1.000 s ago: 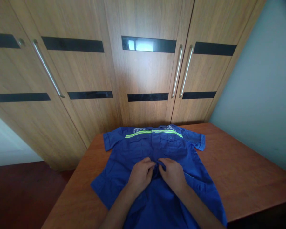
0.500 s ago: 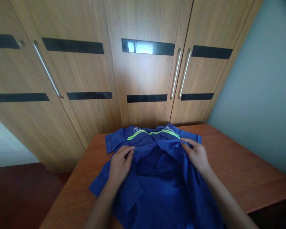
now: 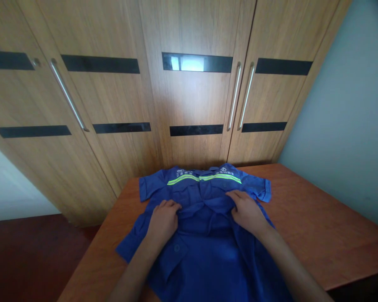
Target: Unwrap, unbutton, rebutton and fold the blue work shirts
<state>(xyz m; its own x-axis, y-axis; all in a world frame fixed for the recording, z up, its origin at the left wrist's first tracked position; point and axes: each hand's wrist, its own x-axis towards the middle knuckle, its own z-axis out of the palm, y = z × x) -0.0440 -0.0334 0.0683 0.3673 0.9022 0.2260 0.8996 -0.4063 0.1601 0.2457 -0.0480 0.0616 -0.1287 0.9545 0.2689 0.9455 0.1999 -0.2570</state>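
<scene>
A blue short-sleeved work shirt (image 3: 189, 191) lies on the wooden table, its collar end toward the wardrobe. White lettering and a yellow-green reflective stripe cross its chest. Nearer to me, more blue cloth (image 3: 211, 264) spreads out, with a buttoned flap at its left; whether it is part of the shirt or a separate garment I cannot tell. My left hand (image 3: 164, 218) pinches the left side of its folded far edge. Fingers of my right hand (image 3: 246, 212) grip that edge on the right. Between them the edge sags low over the shirt front.
Behind the table (image 3: 318, 226) rises a wooden wardrobe (image 3: 195, 100) with black strips and long metal handles. A pale wall (image 3: 349, 147) borders the right side. Dark red floor (image 3: 28, 251) shows at the lower left, beyond the table's edge.
Both hands have come lower and slightly nearer to me with the cloth edge. The gap beneath it has narrowed, and more of the shirt's chest shows.
</scene>
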